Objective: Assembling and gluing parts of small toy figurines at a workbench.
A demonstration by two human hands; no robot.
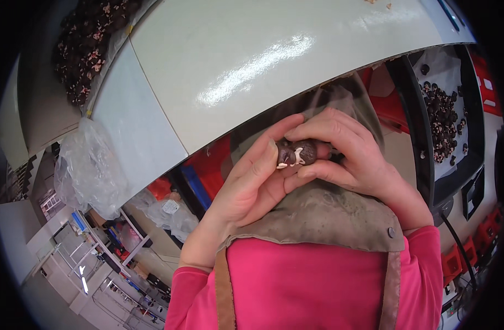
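A small dark brown moulded piece (pixel 304 154) with cream-pink parts, rounded like a little figurine, is held between my two hands in front of the apron. My left hand (pixel 247 187) cups it from the left, the thumb against its left end. My right hand (pixel 353 147) curls over its right end, with fingers above and thumb below. The fingers hide part of the piece, so its exact kind is unclear. Both hands are just off the near edge of the pale tabletop (pixel 169 66).
A heap of similar brown and pink pieces (pixel 90 55) lies at the far left. On the right, a black tray (pixel 425 132) with a pale liner holds more of them. A clear plastic bag (pixel 92 168) hangs at the table's left edge. Red bins (pixel 463 256) stand lower right.
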